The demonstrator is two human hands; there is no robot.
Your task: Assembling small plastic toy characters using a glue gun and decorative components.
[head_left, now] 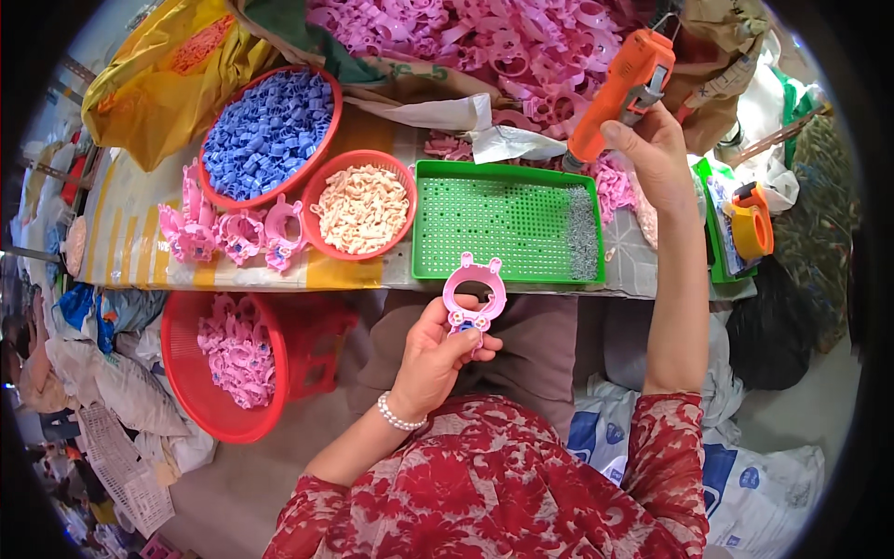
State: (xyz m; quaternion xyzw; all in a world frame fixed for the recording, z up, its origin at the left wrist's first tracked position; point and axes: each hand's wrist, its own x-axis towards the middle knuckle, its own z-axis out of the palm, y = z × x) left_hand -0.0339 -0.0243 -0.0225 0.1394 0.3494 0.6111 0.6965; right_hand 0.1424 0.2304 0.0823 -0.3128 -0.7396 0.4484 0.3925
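My left hand (pixel 433 361) pinches a pink plastic ring-shaped part (pixel 500 304) with two small ear-like knobs, just in front of the table edge. A bit of blue shows at the part's lower end, by my thumb. Up at the right, my right hand (pixel 656 158) is closed around an orange electric screwdriver (pixel 601 107), its tip slanting down to the left. That tip is over the far right corner of a green perforated tray (pixel 494 224). Small grey metal pieces, apparently screws (pixel 583 233), lie along the tray's right end.
Beside the tray stand a red basket of cream pieces (pixel 361 210) and a larger one of blue pieces (pixel 270 135). Several pink assemblies (pixel 240 235) sit at left. Pink parts (pixel 494 47) heap at the back. A red basket (pixel 223 429) stands below; orange tape (pixel 751 228) lies right.
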